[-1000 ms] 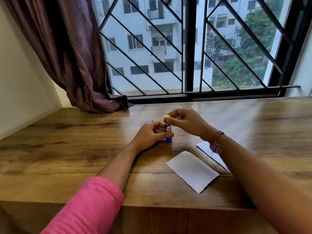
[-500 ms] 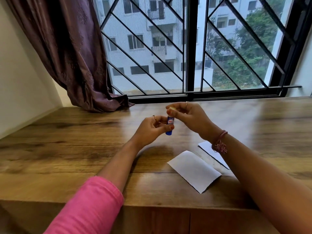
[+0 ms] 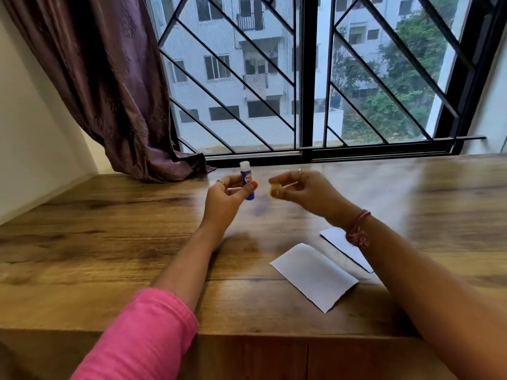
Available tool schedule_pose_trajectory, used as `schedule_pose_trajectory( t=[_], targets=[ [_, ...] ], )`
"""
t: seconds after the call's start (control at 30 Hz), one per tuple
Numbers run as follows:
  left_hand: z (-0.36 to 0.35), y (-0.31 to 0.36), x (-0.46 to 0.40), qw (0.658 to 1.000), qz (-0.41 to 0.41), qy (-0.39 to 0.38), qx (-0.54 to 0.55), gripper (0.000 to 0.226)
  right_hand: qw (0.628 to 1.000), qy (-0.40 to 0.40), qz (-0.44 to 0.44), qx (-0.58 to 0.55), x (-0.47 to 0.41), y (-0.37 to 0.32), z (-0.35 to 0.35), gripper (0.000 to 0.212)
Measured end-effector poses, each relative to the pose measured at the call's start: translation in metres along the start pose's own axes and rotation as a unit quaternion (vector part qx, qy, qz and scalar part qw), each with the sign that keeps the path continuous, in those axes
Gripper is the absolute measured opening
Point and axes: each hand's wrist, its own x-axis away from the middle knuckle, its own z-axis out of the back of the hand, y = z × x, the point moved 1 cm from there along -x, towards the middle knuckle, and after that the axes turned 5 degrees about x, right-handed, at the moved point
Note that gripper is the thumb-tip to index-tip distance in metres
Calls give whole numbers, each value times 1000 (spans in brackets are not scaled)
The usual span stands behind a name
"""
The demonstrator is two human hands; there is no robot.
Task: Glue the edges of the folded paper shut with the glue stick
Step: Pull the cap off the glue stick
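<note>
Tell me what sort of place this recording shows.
Probably a room in a flat or home, above street level: a wooden desk stands against a grilled window with a purple curtain, and apartment blocks show outside.

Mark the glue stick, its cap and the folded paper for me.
glue stick [image 3: 247,182]: head view, on the blue label.
cap [image 3: 274,192]: head view, on the yellow side between the fingertips.
folded paper [image 3: 312,275]: head view, on the middle of the white top face.
</note>
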Motion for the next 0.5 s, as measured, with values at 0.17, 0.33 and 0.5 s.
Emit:
schedule_pose_trajectory(
  t=[0.17,0.33,0.5],
  targets=[
    [4,0,-4,998,13,33,50,19,991,-67,5,117,0,10,-21,35],
    [3,1,-3,997,17,33,64,21,964,-116,8,240,3,16,-29,36],
    [1,6,-3,992,35,9,123,26,958,-134,0,254,3,14,-29,45]
  ],
)
